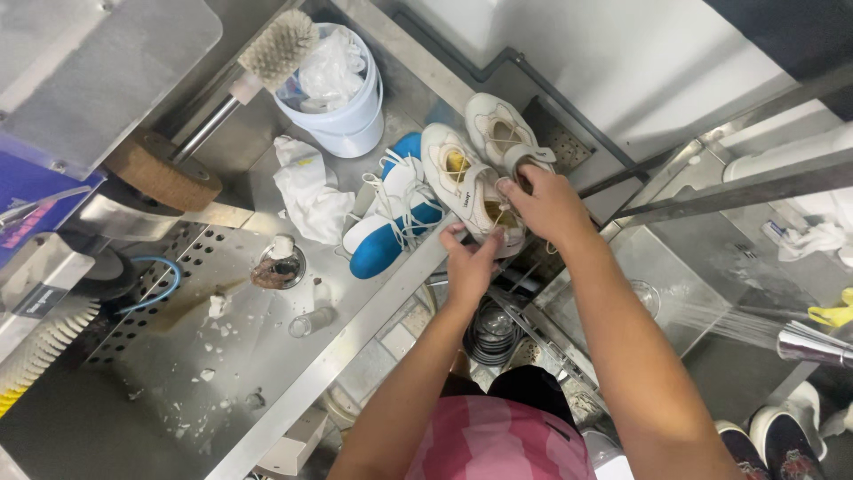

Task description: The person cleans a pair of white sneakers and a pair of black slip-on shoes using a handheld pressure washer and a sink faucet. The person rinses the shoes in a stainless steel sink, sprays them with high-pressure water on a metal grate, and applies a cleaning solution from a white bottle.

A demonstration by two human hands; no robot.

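Both my hands work on a pair of cream sneakers with yellow insoles lying at the steel counter's near edge. My left hand pinches the heel end of the nearer cream sneaker. My right hand grips that shoe's lace and upper from the right. The second cream sneaker lies just beyond, touching it. A blue and white sneaker with loose white laces rests to the left of them.
A white bucket with plastic inside stands at the back. A crumpled white cloth, a round brush head, a brown buffing wheel and a perforated steel counter lie left. Right, a sprayer runs water into a sink.
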